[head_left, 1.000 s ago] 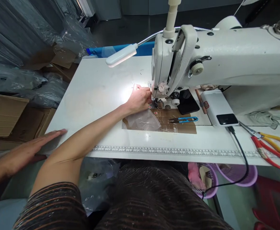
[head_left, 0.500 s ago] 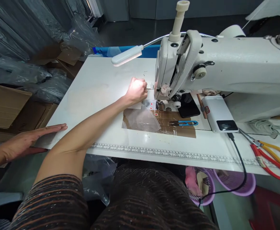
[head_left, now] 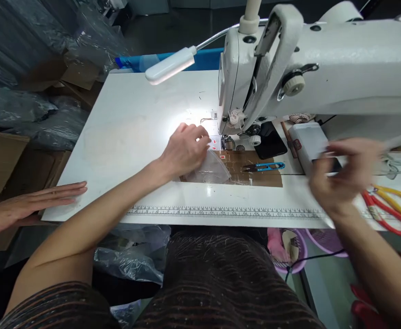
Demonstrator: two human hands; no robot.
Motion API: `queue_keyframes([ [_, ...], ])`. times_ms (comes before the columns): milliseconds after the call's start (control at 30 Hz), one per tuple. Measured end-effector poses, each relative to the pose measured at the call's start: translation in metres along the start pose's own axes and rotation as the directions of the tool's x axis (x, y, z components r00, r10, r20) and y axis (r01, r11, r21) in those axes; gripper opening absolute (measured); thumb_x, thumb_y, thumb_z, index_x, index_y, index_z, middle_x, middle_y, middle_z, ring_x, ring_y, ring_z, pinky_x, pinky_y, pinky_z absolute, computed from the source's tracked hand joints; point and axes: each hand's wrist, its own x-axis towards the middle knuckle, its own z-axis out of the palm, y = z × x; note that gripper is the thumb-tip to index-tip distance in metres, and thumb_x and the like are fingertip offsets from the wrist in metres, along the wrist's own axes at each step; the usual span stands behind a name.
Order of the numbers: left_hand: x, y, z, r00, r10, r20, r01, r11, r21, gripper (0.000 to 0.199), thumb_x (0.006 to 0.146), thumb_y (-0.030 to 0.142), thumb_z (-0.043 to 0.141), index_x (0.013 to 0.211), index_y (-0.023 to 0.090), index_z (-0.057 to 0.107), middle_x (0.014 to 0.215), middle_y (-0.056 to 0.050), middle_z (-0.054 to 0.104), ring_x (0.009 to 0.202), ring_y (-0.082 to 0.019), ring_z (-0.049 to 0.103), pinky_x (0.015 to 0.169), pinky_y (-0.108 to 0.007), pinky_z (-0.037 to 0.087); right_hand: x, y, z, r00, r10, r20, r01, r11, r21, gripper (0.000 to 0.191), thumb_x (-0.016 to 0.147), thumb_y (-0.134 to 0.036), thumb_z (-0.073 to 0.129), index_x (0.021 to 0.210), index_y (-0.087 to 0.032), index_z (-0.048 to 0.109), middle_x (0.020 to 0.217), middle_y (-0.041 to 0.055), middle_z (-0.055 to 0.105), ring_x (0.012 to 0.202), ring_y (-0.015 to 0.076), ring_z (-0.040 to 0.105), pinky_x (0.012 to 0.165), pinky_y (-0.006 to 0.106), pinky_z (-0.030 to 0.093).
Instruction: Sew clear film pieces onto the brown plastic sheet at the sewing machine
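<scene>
I look through the head camera. At the far left I see two brown cardboard boxes (head_left: pixel 1 160) (head_left: pixel 80 73) near crinkly clear plastic. Next, one hand of another person (head_left: pixel 45 201) lies flat, fingers straight, on the corner of the white table (head_left: pixel 118 128). Along the table's front edge runs one black-marked ruler (head_left: pixel 203 213); I can read 10 and 12.

One long white lamp (head_left: pixel 171 65) shines down. Below it, the left hand (head_left: pixel 186 148) has bent fingers over one piece of thin, see-through white cloth (head_left: pixel 210 171). Its fingertips are hidden, so I can't tell if it pinches anything. The cloth lies partly on one shiny brown strip (head_left: pixel 262 181), just in front of the big white sewing machine (head_left: pixel 340 64).

Farther right are one pair of blue-handled snips (head_left: pixel 270 166) and one flat black phone (head_left: pixel 271 141). Below the table sit two purple plastic baskets (head_left: pixel 302 262) (head_left: pixel 327 242); the left one holds pink cloth (head_left: pixel 276 244) and a beige piece (head_left: pixel 290 244).

The right hand (head_left: pixel 344 173) is a blur in front of one white box-shaped power bank (head_left: pixel 305 137). Its fingers curl, but I can't tell if they hold something. Last, one pair of scissors with red and yellow handles (head_left: pixel 371 206).
</scene>
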Motion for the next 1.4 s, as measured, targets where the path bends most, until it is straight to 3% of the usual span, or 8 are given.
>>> queue_keyframes([
  [100,-0.013,0.027,0.0,0.996,0.081,0.044,-0.083,0.996,0.04,0.029,0.101,0.018,0.045,0.086,0.011,0.07,0.092,-0.011,0.07,0.073,-0.018,0.058,0.062,-0.033,0.041,-0.018,-0.034,0.04,0.949,-0.185,0.255,0.174,0.983,0.064,0.026,0.097,-0.017,0.048,0.117,-0.018,0.065,0.102,0.0117,0.067,0.089,0.0247,0.061,0.072,0.039,0.047],
  [200,-0.023,0.048,0.001,0.992,0.084,0.094,-0.087,0.996,0.03,0.027,0.102,0.024,0.047,0.098,0.011,0.07,0.1,-0.012,0.071,0.081,-0.02,0.063,0.067,-0.034,0.046,-0.026,-0.054,0.065,0.837,-0.205,0.507,0.187,0.978,0.087,0.027,0.097,-0.019,0.049,0.118,-0.015,0.067,0.11,0.0134,0.068,0.096,0.0272,0.058,0.076,0.042,0.044],
  [300,-0.025,0.056,0.006,0.984,0.055,0.168,-0.063,0.997,0.045,0.031,0.102,0.03,0.048,0.119,0.01,0.065,0.122,-0.016,0.067,0.1,-0.025,0.064,0.082,-0.039,0.05,-0.024,-0.056,0.071,0.788,-0.164,0.593,0.19,0.982,0.019,0.031,0.098,-0.021,0.049,0.122,-0.015,0.068,0.114,0.0142,0.067,0.1,0.029,0.054,0.08,0.043,0.042],
  [433,-0.008,0.042,0.016,0.963,0.032,0.268,-0.051,0.997,0.065,0.037,0.104,0.028,0.039,0.128,0.01,0.06,0.134,-0.017,0.06,0.114,-0.029,0.059,0.089,-0.041,0.047,-0.013,-0.054,0.079,0.784,-0.06,0.618,0.165,0.98,-0.114,0.035,0.098,-0.02,0.048,0.128,-0.014,0.065,0.117,0.0174,0.061,0.103,0.0303,0.05,0.085,0.043,0.042],
  [633,0.022,0.001,0.02,0.945,0.126,0.302,-0.126,0.992,-0.021,0.044,0.103,0.03,0.033,0.128,0.008,0.061,0.119,-0.019,0.063,0.106,-0.028,0.06,0.085,-0.041,0.046,0.009,-0.054,0.1,0.748,0.061,0.661,0.105,0.972,-0.208,0.037,0.1,-0.022,0.041,0.127,-0.011,0.064,0.11,0.0189,0.056,0.1,0.03,0.049,0.086,0.044,0.043],
  [867,0.022,-0.013,0.025,0.956,0.17,0.238,-0.153,0.984,-0.087,0.044,0.104,0.036,0.034,0.127,0.013,0.063,0.109,-0.014,0.065,0.103,-0.027,0.059,0.088,-0.039,0.042,0.007,-0.055,0.104,0.747,0.152,0.647,0.058,0.955,-0.291,0.043,0.103,-0.029,0.036,0.136,-0.015,0.059,0.115,0.0188,0.055,0.101,0.0311,0.049,0.084,0.045,0.042],
  [1167,0.023,-0.016,0.038,0.976,0.131,0.176,-0.113,0.988,-0.11,0.036,0.104,0.037,0.04,0.12,0.017,0.065,0.122,-0.014,0.063,0.112,-0.027,0.058,0.091,-0.041,0.043,0.015,-0.067,0.105,0.701,0.22,0.678,0.13,0.895,-0.426,0.042,0.102,-0.025,0.039,0.138,-0.014,0.058,0.116,0.019,0.059,0.097,0.0311,0.052,0.08,0.042,0.04],
  [1400,0.015,-0.018,0.045,0.974,0.225,-0.013,-0.224,0.96,-0.168,0.031,0.099,0.023,0.039,0.104,0.021,0.07,0.119,-0.009,0.07,0.102,-0.022,0.061,0.1,-0.046,0.044,0.012,-0.07,0.107,0.748,0.204,0.631,0.132,0.886,-0.444,0.035,0.1,-0.022,0.043,0.128,-0.014,0.064,0.112,0.019,0.06,0.092,0.0301,0.053,0.077,0.042,0.041],
])
